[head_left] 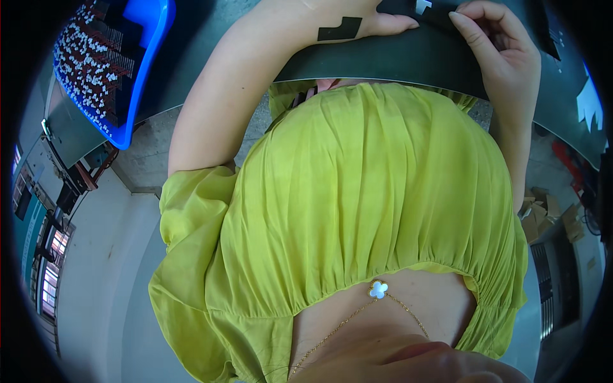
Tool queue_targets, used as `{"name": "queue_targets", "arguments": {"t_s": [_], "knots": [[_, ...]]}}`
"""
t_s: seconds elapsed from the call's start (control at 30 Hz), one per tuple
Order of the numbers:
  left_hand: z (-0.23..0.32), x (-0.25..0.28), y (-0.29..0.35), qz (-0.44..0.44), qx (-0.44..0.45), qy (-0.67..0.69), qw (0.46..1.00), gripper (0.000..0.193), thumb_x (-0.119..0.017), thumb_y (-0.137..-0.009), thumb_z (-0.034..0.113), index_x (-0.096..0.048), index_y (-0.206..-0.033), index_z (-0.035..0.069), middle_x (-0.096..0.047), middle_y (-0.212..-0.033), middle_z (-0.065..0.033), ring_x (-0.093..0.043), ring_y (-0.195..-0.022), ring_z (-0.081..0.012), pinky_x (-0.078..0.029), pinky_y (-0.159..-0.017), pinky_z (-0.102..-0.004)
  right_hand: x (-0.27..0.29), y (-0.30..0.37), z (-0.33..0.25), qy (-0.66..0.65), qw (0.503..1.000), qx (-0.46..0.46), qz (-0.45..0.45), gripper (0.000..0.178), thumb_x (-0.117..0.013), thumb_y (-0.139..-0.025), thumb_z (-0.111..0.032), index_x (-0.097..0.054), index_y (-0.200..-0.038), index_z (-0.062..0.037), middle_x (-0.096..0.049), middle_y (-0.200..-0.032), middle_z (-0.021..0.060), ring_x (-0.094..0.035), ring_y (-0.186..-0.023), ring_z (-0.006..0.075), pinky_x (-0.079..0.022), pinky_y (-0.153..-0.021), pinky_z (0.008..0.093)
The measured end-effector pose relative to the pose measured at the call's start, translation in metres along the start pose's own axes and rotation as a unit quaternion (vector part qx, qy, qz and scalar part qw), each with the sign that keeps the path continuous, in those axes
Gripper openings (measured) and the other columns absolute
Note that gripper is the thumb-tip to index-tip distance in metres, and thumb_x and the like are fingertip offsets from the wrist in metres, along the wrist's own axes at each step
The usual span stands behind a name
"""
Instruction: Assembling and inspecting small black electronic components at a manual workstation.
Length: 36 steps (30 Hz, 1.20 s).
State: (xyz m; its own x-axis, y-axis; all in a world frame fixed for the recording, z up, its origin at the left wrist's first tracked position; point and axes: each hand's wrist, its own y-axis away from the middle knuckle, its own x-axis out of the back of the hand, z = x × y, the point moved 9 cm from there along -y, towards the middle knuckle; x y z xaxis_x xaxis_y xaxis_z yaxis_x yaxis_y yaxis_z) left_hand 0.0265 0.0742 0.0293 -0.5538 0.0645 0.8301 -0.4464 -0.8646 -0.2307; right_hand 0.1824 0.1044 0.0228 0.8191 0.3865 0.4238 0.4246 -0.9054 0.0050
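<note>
At the top edge, my left hand (364, 16) is partly cut off. Its thumb stretches right over the dark table, and its other fingers are out of sight. A black, angular flat piece (340, 29) lies against the skin by its wrist. Just beyond the thumb tip is a small white piece (422, 6) against something dark. My right hand (504, 45) is to the right, with thumb and forefinger closed together at the edge of a dark thing that blends into the table. What they grip is too dark to make out.
A blue plastic tray (143, 70) at the far left holds several dark comb-like strips and many small white bits. The dark green table (383, 60) curves close before me. A white torn-edged sheet (589, 102) lies at the right. Cardboard pieces (539, 214) are lower right.
</note>
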Motion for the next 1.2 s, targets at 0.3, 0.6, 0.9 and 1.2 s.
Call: {"name": "queue_targets", "arguments": {"t_s": [0.3,0.6,0.9,1.2], "knots": [[0.006,0.001,0.003,0.020,-0.026,-0.006,0.999,0.033,-0.079,-0.080,0.019,-0.065,-0.106,0.005,-0.062,-0.129,-0.0163,-0.051,-0.135,-0.0349,-0.027,-0.121,-0.0626,-0.005,-0.008,-0.006,0.021,0.994,-0.096,-0.042,0.010,-0.075,-0.089,0.002,-0.066,-0.089,-0.0028,-0.061,-0.079,-0.0047,-0.050,-0.068,0.0009,-0.039,-0.062,0.0169],[0.010,0.002,0.003,0.027,-0.036,-0.022,0.999,0.032,-0.079,-0.080,0.018,-0.066,-0.106,0.004,-0.060,-0.136,-0.0174,-0.044,-0.144,-0.0332,-0.027,-0.122,-0.0615,-0.004,-0.003,-0.011,0.067,0.998,0.009,0.006,0.008,-0.074,-0.089,0.001,-0.067,-0.088,-0.0012,-0.063,-0.077,-0.0038,-0.052,-0.067,0.0009,-0.040,-0.061,0.0166],[0.005,-0.001,0.004,0.042,-0.047,-0.017,0.998,0.032,-0.078,-0.081,0.019,-0.066,-0.107,0.004,-0.057,-0.142,-0.0185,-0.042,-0.146,-0.0330,-0.026,-0.122,-0.0615,-0.006,-0.004,-0.011,0.068,0.998,0.004,0.003,0.008,-0.074,-0.090,0.001,-0.067,-0.088,-0.0010,-0.062,-0.077,-0.0042,-0.050,-0.066,0.0004,-0.039,-0.060,0.0164],[0.008,-0.002,0.005,0.035,-0.045,-0.035,0.998,0.031,-0.078,-0.081,0.019,-0.066,-0.106,0.004,-0.059,-0.137,-0.0174,-0.043,-0.145,-0.0330,-0.027,-0.122,-0.0616,-0.008,-0.006,-0.006,0.069,0.998,0.001,-0.001,0.008,-0.074,-0.090,0.001,-0.067,-0.089,-0.0003,-0.062,-0.076,-0.0044,-0.050,-0.065,0.0002,-0.039,-0.059,0.0160]]}}
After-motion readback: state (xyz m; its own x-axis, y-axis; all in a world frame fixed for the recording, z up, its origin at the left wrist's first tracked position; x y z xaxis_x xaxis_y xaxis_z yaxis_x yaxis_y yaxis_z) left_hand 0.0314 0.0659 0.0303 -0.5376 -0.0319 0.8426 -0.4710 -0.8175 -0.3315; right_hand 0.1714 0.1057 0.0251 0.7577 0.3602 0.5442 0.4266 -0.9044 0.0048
